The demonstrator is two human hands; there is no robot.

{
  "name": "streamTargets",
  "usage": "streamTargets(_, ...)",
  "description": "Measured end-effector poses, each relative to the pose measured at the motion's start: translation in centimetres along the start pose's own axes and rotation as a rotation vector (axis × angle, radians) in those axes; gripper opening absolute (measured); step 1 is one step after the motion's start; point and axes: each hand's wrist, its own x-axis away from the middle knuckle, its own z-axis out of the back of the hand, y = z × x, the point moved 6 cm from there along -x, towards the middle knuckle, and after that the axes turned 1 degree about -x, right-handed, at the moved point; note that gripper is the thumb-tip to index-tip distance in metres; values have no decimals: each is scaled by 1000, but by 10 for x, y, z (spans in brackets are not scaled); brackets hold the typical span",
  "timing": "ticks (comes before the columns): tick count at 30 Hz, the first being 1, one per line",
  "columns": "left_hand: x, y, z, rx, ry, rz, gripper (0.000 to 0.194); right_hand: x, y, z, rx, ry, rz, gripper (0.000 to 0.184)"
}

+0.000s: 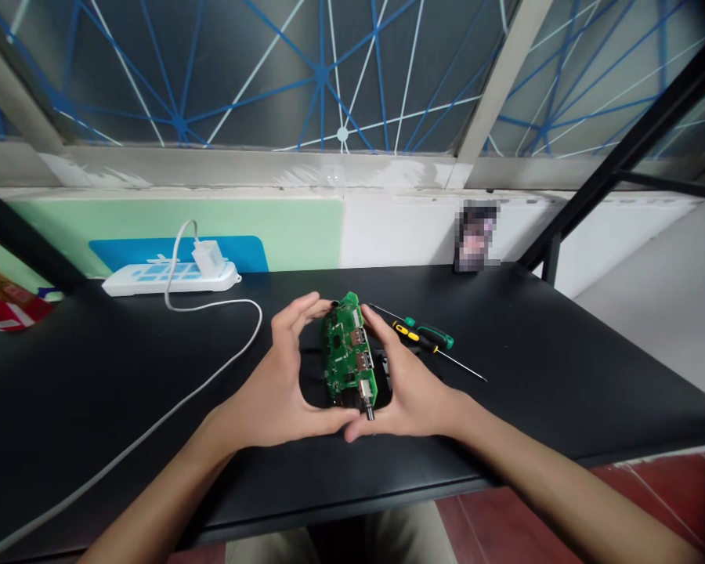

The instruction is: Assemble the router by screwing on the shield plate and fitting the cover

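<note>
And here's the green circuit board (341, 348), centre stage, tilted above the dark surface (540, 376), its long axis running from just shy of twelve o'clock to just shy of six! The left hand (270, 398) curls round from nine o'clock, the right hand (418, 390) from three, fingers grasping the board between them, thumbs coming together at six. The right hand sits nearer the edge with the metal ports (364, 360); the left, by the broad face. Two screwdrivers, yellow-black (414, 335) and green (435, 335), lie out towards two o'clock.
</note>
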Motion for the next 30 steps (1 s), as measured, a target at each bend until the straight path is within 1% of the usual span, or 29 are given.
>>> streamTargets(2,0,0,-5,68,-8,-3,122,-1,0,-3,-1,-29,-4,146)
streamTargets(7,-1,-5,-9,237,-14,9,128,0,1,-7,-28,-46,6,141)
streamTargets(12,-1,-6,-11,273,-17,-4,124,2,5,-9,-42,-48,-17,138)
streamTargets(16,-1,-5,-10,286,-10,15,123,1,4,-9,-53,-42,-16,134)
streamTargets(21,0,-5,-10,228,-46,71,126,1,7,-7,-83,-9,-33,136)
streamTargets(23,0,-5,-9,197,-55,69,123,2,10,-7,-84,7,-57,137)
streamTargets(27,-1,-5,-2,121,-13,34,117,3,15,-5,-57,33,-135,135)
streamTargets(30,-3,-6,3,76,30,-9,115,2,16,-3,-27,40,-164,133)
